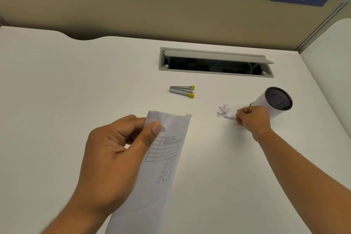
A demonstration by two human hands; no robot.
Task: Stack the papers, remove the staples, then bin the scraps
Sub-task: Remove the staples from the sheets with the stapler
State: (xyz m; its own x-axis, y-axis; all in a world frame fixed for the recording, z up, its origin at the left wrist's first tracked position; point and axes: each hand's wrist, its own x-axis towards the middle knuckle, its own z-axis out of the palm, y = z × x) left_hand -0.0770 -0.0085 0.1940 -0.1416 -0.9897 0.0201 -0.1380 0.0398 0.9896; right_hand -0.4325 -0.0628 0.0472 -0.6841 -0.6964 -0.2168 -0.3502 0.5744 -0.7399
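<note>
Papers point(163, 157) up, scraps point(227, 112) on desk point(76, 81).
L hand point(114, 154) pinches papers, thumb in front; R hand point(253, 118) curled, prob. pinching scraps.

I count one white printed paper sheaf point(167, 157), one silver yellow-tipped staple remover point(182, 91), one crumpled white scrap clump point(226, 112), one white-walled mesh bin point(264, 100), two hands: left hand point(114, 154), right hand point(252, 118).

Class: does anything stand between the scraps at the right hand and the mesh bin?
Nothing visible does. The right hand pinches the scraps just beside the bin; the staple remover lies well off to the left.
</note>
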